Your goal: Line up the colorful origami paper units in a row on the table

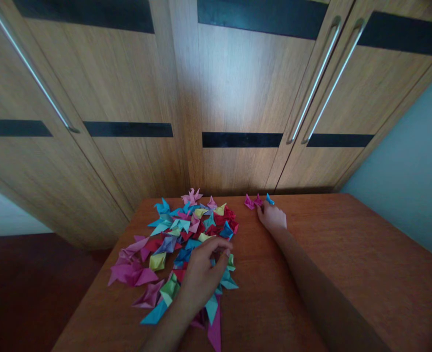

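Observation:
Small folded paper birds, apparently origami cranes (131, 271), are heaped on the left of the table in pink, red, blue, green and yellow. Over the front right of this heap, my left hand (204, 266) hovers with loosely curved fingers; nothing shows between thumb and fingertips. At the table's far edge, my right hand (274, 219) has its thumb and fingers closed at a magenta paper crane (258, 200). Left of that one stands another magenta crane (249, 202). A blue paper crane (270, 199) shows just beyond my right knuckles, its lower part hidden.
The brown wooden table (348, 264) ends close to a wooden wardrobe (238, 88) with dark bands and long metal handles (316, 80). A pale blue wall (410, 161) stands at the right. The dark red floor (35, 283) shows beyond the table's left edge.

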Demonstrator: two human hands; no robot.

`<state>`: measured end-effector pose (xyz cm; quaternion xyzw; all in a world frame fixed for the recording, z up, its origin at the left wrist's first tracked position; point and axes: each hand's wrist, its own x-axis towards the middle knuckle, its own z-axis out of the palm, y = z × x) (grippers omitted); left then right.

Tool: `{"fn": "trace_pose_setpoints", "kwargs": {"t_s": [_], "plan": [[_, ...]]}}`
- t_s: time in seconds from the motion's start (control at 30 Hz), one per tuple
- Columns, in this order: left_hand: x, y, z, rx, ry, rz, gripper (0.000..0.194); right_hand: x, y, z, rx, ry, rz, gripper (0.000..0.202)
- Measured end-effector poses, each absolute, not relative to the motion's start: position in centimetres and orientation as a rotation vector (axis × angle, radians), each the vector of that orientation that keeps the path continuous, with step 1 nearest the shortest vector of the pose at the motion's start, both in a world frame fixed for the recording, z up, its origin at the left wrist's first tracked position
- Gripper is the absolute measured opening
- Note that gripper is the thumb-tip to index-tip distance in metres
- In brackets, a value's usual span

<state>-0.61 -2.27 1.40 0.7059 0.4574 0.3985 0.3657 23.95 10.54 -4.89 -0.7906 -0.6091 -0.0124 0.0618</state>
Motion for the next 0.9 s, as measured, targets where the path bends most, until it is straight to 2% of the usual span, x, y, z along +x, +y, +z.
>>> {"fn": "trace_pose_setpoints", "kwargs": {"t_s": [0.6, 0.9], "plan": [[-0.5, -2.4, 1.3, 1.807, 1.175, 1.025, 0.016, 23.3, 11.5, -4.2, -2.420, -1.784, 0.010, 0.042], [-0.5, -2.3, 1.4, 1.791, 1.181, 1.060, 0.015, 22.1, 8.5, -4.2, -2.351, -1.825, 0.017, 0.043]]}}
